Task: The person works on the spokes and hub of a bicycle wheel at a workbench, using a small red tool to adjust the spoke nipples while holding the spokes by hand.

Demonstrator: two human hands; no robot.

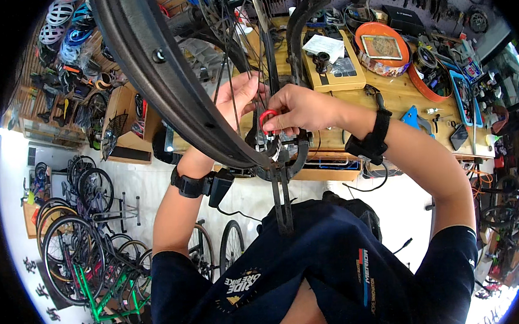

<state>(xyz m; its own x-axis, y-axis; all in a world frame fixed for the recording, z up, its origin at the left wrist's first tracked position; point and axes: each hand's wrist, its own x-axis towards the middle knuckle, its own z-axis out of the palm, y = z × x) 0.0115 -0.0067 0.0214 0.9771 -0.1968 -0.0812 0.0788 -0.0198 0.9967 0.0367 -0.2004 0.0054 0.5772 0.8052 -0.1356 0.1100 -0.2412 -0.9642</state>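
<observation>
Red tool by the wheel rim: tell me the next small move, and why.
Probably a slight turn of the red tool: the right hand pinches it close to the wheel rim, with the left hand raised nearby.

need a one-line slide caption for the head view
Right hand holding a small red tool at a bicycle wheel, left hand close by, wooden workbench behind.

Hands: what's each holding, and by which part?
Right hand: a red round tool, pinched by its rim between thumb and fingers. Left hand: hold unclear.
</observation>
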